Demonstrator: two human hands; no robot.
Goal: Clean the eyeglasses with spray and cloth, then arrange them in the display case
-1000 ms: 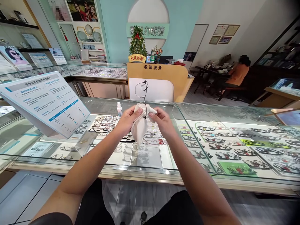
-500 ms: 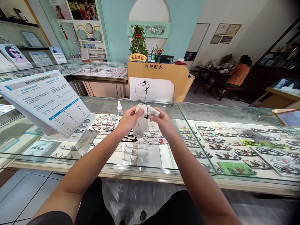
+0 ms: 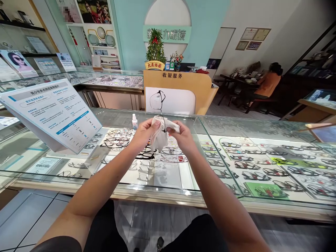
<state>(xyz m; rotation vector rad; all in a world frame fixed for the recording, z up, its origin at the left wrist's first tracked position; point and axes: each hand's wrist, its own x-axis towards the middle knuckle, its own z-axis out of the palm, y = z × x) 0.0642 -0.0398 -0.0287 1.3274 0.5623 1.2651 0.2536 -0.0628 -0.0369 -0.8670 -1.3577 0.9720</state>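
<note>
1. Both hands are meeting above the glass display counter (image 3: 126,193), supporting dark-rimmed glasses (image 3: 156,101) on end, with one lens standing up over your fingers.
2. Your left hand (image 3: 144,133) is pinching the pale cloth (image 3: 159,140), thumb pressing on it; the lower part of the glasses is disappearing into the folds.
3. Your right hand (image 3: 183,134) is pinching the cloth too, just beside the dark rim; how its hidden fingers are bearing behind, you cannot tell from this view.
4. You are, by the look of it, wiping the lower lens, while the upper one is showing uncovered.
5. Your next move is probably calling for light, even rubbing on the right, with the left steadying the rim so the bridge isn't twisting.
6. A small white bottle (image 3: 134,121) is standing just past your left hand, so a wide sweep there is risking a knock.
7. Farther left, a slanted sign (image 3: 52,115) is bounding that side; the counter's front edge is running between hands and body.
8. Upward and rightward, you seem to be having more room.
</note>
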